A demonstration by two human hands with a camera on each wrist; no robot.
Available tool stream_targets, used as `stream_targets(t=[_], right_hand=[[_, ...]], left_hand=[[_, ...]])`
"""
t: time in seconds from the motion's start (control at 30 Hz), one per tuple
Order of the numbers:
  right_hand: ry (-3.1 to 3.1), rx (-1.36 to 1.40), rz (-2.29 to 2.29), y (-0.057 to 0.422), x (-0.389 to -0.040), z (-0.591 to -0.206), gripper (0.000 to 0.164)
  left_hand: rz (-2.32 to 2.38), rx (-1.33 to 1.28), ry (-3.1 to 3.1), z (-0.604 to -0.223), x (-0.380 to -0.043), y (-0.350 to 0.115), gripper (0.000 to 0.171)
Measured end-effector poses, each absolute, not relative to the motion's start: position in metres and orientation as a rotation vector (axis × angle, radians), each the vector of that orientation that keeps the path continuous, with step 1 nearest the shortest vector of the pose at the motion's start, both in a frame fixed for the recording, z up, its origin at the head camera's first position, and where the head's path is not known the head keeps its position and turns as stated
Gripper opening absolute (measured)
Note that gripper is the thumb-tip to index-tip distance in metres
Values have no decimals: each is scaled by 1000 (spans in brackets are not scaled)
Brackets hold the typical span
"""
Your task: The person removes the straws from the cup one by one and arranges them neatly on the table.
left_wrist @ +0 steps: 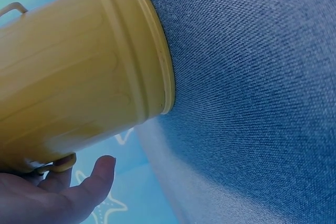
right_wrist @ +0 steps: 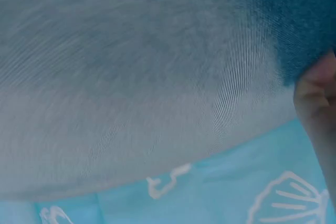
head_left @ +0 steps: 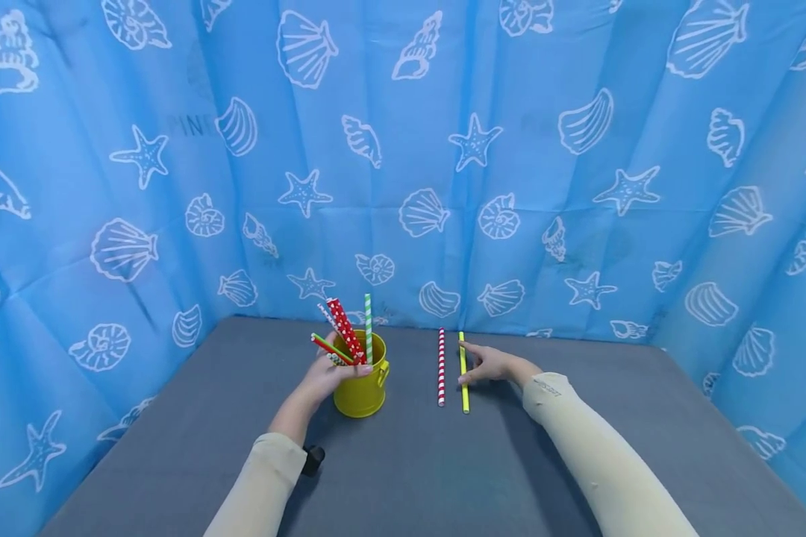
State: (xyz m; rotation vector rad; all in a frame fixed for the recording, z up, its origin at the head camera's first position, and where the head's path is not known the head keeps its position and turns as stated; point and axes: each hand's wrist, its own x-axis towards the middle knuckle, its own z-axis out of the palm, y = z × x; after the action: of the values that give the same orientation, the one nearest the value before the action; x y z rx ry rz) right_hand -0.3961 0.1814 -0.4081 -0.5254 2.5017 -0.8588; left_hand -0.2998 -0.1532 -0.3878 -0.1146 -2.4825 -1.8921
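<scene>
A yellow bucket (head_left: 360, 397) stands upright, with several patterned paper straws (head_left: 346, 333) leaning in it. My left hand (head_left: 320, 377) holds the bucket at its upper left, thumb across the front near the rim. In the left wrist view, fingers (left_wrist: 86, 195) show beside a small yellow loop on the bucket's side. At right, a yellow straw (head_left: 466, 401) lies lengthwise on the table. My right hand (head_left: 489, 364) is over it, thumb and forefinger spread apart along the straw, fingertips right at it. In the right wrist view only part of that hand shows; the straw is out of sight.
A red-and-white striped straw (head_left: 441, 369) lies parallel to the yellow one, between it and the bucket. The grey cloth-covered table (head_left: 403, 470) ends at a blue shell-print curtain (head_left: 403, 164) behind. A small black object (head_left: 313, 460) shows at my left wrist.
</scene>
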Motion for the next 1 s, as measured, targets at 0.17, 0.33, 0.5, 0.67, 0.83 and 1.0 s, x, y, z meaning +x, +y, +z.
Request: stream_targets(t=[0.17, 0.33, 0.5, 0.67, 0.83, 1.0], right_hand=[[2483, -528, -850, 183, -382, -409, 91], [2523, -484, -859, 179, -380, -414, 91], [2563, -406, -824, 175, -380, -414, 89], [2583, -371, -782, 174, -383, -413, 87], [2580, -355, -756, 175, -385, -412, 86], [2586, -332, -742, 176, -385, -413, 84]], left_hand=[[-1904, -105, -2495, -387, -299, -154, 90], [-1893, -140, -2496, -385, -300, -156, 86], [-1891, -137, -2499, -386, -301, -158, 82], [-1894, -120, -2503, -386, -301, -157, 83], [-1900, -123, -2500, -386, -301, -156, 85], [-1906, -145, -2493, -388, -301, -154, 84]])
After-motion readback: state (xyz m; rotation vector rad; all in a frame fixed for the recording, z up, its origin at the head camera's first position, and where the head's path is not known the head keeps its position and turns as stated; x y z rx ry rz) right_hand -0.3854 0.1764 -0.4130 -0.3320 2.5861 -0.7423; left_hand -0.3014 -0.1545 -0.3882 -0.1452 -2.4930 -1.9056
